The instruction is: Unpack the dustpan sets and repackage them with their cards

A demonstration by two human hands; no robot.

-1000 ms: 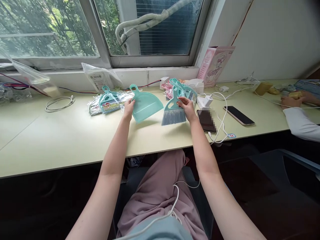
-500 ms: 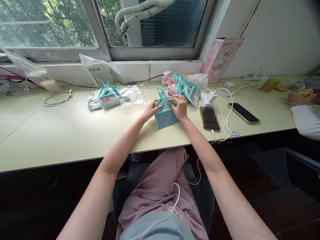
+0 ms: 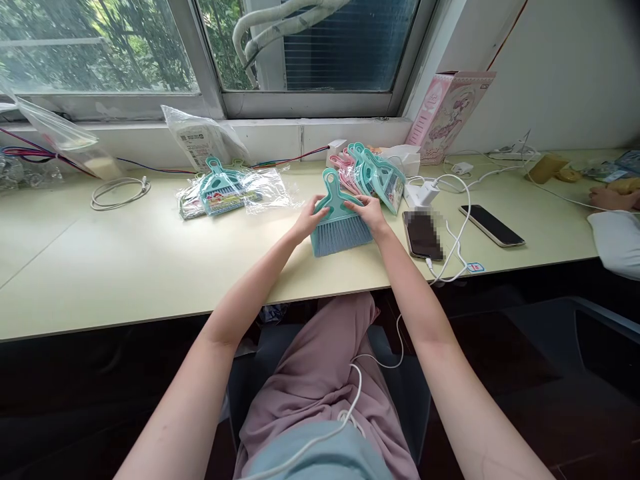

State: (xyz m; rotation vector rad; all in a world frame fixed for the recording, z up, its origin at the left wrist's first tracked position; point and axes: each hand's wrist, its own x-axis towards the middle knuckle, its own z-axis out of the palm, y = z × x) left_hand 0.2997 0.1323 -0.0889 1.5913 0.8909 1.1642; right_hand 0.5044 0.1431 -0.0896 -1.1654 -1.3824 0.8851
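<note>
Brush (image 3: 342,232) is probably light, stiff-ish, best gripped at the shoulders, where it's pinched by left hand (image 3: 309,219) and right hand (image 3: 371,212).

Ahead of you: window (image 3: 100,53), foliage behind the left pane, pale wrapped pipes (image 3: 277,30) outside the right one. Far left of your tabletop (image 3: 150,273), coloured wires (image 3: 35,153) beside a clear bag (image 3: 63,133); nearer you, a coiled cable (image 3: 113,208). Printed plastic packet (image 3: 197,139) leans against the wall. To your right, pink box (image 3: 445,120) upright by the window corner. White charger (image 3: 425,193) behind a phone (image 3: 423,238), its screen partly blurred; second phone (image 3: 493,227) lies farther right, dark-screened. Yellow block (image 3: 547,169) beyond; small sticker (image 3: 475,267) at the front edge.
</note>
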